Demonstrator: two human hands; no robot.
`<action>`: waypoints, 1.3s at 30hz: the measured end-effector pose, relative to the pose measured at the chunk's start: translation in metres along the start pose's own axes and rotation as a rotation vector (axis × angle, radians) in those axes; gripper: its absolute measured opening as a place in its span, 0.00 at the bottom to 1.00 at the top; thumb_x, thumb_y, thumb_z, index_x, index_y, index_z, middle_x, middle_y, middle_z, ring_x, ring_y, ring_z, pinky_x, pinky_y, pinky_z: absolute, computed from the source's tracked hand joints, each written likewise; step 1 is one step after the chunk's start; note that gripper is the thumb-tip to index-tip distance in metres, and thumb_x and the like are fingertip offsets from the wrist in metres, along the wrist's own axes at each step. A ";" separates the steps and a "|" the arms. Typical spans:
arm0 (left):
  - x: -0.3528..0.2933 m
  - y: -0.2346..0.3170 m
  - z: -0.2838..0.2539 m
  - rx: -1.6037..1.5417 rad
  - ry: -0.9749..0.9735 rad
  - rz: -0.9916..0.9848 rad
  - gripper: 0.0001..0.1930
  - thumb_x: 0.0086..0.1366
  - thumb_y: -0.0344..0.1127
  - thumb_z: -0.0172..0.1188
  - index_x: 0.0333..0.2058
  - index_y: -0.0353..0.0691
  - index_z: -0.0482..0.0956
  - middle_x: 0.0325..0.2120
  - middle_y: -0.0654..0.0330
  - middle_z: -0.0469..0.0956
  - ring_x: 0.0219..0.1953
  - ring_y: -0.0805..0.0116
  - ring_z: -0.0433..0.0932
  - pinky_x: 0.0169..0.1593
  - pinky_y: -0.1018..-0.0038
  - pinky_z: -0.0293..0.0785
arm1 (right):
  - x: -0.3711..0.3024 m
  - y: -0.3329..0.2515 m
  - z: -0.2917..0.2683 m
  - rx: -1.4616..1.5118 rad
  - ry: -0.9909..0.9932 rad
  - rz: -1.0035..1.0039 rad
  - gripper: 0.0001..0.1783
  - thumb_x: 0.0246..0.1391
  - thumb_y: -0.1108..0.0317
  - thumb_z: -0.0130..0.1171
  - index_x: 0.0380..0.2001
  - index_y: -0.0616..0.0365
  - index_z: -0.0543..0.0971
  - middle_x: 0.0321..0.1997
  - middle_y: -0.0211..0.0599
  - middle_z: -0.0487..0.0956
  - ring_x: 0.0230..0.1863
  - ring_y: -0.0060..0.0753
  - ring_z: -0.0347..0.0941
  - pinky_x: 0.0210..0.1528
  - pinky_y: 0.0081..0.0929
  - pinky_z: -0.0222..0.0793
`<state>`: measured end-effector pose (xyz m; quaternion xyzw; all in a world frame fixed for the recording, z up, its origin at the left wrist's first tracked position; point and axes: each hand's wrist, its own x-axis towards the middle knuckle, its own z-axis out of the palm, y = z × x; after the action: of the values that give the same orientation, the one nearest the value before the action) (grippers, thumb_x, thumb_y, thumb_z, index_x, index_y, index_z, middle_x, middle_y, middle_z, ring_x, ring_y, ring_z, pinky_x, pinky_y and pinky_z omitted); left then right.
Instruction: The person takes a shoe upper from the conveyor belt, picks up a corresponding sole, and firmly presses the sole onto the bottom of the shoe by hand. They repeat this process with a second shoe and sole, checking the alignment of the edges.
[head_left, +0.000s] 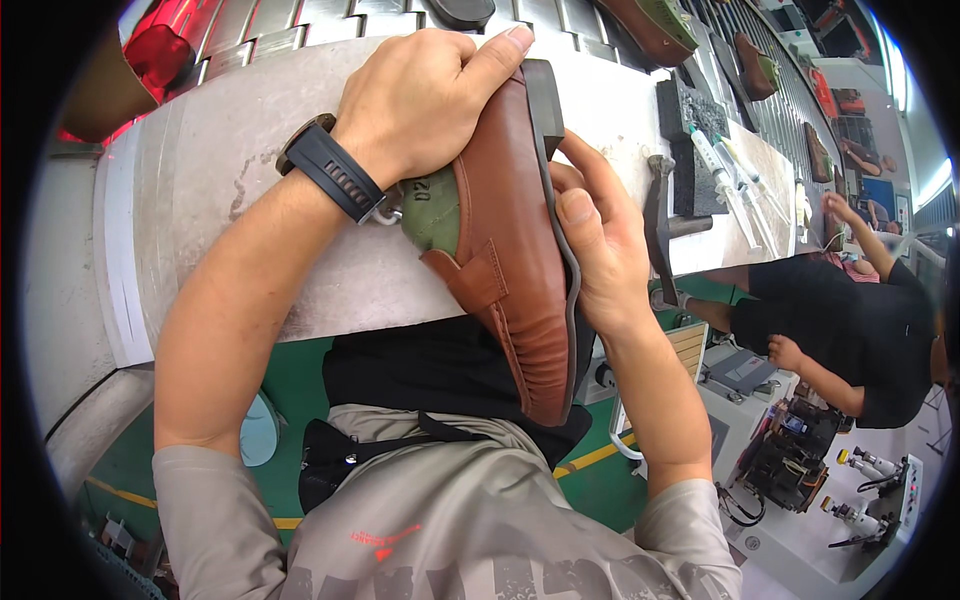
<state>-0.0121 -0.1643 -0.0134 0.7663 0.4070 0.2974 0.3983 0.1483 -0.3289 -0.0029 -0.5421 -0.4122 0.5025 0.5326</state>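
A brown leather loafer [520,260] with a green shoe last [432,212] inside hangs over the worktable's near edge, tilted on its side with its toe toward my body. My left hand [425,100] wraps round the heel end, thumb stretched along the back near the dark heel block [543,105]. On the sole side, my right hand [605,235] grips with bent fingers, its thumb pressed near the dark sole edge. Part of the right fingers is hidden behind the shoe. A black watch is on my left wrist.
The worktable [320,290] carries a hammer [660,220], a black foam block [690,150] and several syringes [720,180] at the right. Beyond runs a slatted conveyor [330,12] with another brown shoe [650,30]. A person in black [850,320] works at the right. Red light glows far left.
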 end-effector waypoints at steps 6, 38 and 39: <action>0.000 0.000 0.001 0.023 0.005 0.017 0.36 0.81 0.61 0.49 0.29 0.29 0.83 0.18 0.52 0.78 0.23 0.62 0.75 0.33 0.64 0.73 | -0.016 -0.004 -0.004 0.029 -0.052 0.018 0.50 0.69 0.49 0.69 0.78 0.70 0.57 0.70 0.58 0.73 0.68 0.40 0.73 0.72 0.36 0.68; -0.003 0.008 -0.005 0.109 -0.027 -0.072 0.34 0.81 0.60 0.48 0.29 0.34 0.85 0.26 0.39 0.81 0.33 0.37 0.81 0.38 0.52 0.75 | 0.027 -0.076 0.010 -1.101 -0.113 -0.199 0.27 0.66 0.50 0.66 0.25 0.64 0.77 0.19 0.49 0.78 0.21 0.52 0.75 0.30 0.45 0.74; -0.003 0.007 -0.004 0.107 -0.020 -0.066 0.34 0.81 0.60 0.48 0.29 0.34 0.85 0.26 0.39 0.81 0.33 0.37 0.81 0.38 0.52 0.75 | 0.037 -0.072 0.002 -0.950 -0.068 -0.084 0.28 0.69 0.50 0.64 0.21 0.63 0.76 0.15 0.46 0.75 0.18 0.45 0.72 0.28 0.42 0.71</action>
<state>-0.0140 -0.1674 -0.0061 0.7756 0.4434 0.2545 0.3703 0.1586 -0.2857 0.0651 -0.6916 -0.6350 0.2539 0.2322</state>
